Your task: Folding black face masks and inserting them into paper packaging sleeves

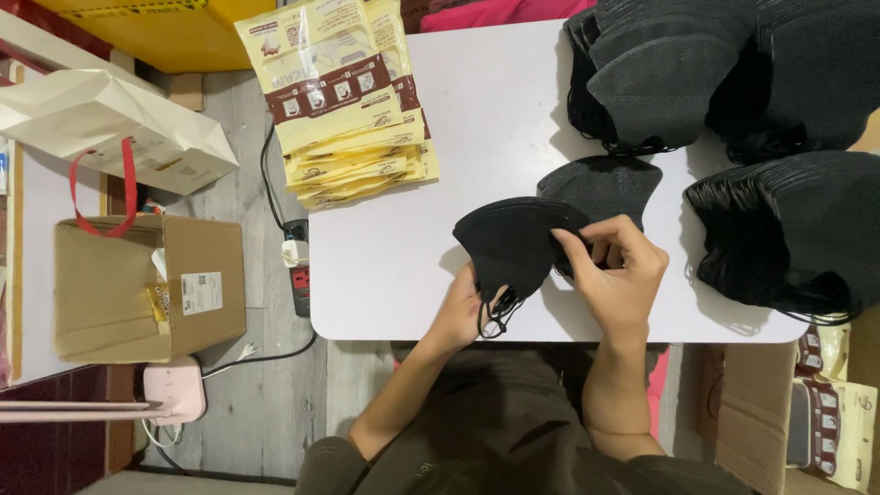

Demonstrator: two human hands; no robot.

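Black folded mask point(509, 243) held above white table point(403, 229) edge, pinched from below by left hand point(463, 307), fingers closed on it; right hand point(619, 270) fingertips point(570, 246) gripping its right edge.

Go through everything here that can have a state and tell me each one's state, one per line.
Black mask: folded flat, held above the table by both hands.
Left hand: grip closed on the mask's lower edge.
Right hand: pinching its right edge.
Dark grey mask: lying flat.
Cardboard box: flaps shut.
Yellow pouches: stacked, fanned.
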